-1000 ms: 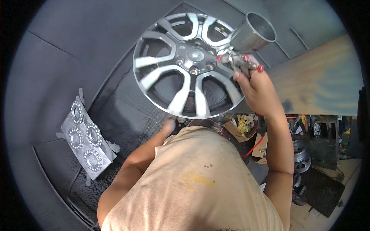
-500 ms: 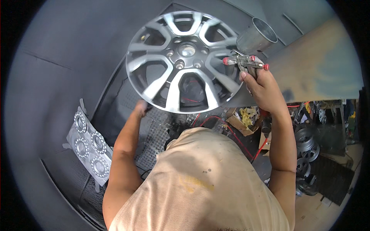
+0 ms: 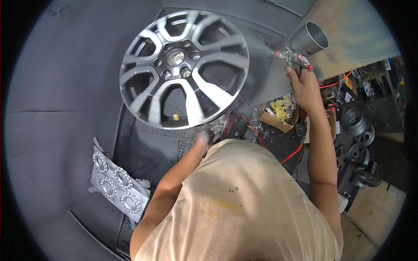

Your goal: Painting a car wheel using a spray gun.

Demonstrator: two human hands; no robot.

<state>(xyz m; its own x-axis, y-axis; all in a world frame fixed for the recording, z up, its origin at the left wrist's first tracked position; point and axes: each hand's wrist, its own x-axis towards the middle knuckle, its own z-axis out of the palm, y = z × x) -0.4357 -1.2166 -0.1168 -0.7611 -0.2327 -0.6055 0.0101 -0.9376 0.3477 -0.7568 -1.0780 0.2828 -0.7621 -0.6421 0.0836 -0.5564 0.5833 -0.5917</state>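
A silver and dark grey alloy wheel (image 3: 190, 98), with paired spokes and some motion smear, fills the upper middle. My right hand (image 3: 305, 87) is closed on a spray gun (image 3: 294, 60) with red knobs and a metal cup (image 3: 308, 39) on top. The gun is to the right of the wheel, apart from it, its nozzle facing the wheel; a faint mist shows in front of the nozzle. My left hand (image 3: 208, 135) is just below the wheel's lower rim, its fingers smeared by motion, so I cannot make out whether it touches the rim.
At lower left, a grey masked board (image 3: 117, 182) carries several silver rings. A cardboard box (image 3: 278, 124) with yellow scraps sits on the floor beside a red hose (image 3: 291, 154). Several other wheels (image 3: 355, 122) are stacked at right. A dusty panel (image 3: 361, 39) rises behind the gun.
The wheel has turned, its brass-coloured valve now at the lower rim. My right hand and the gun have drawn away from the wheel. My left hand has shifted right along its lower edge.
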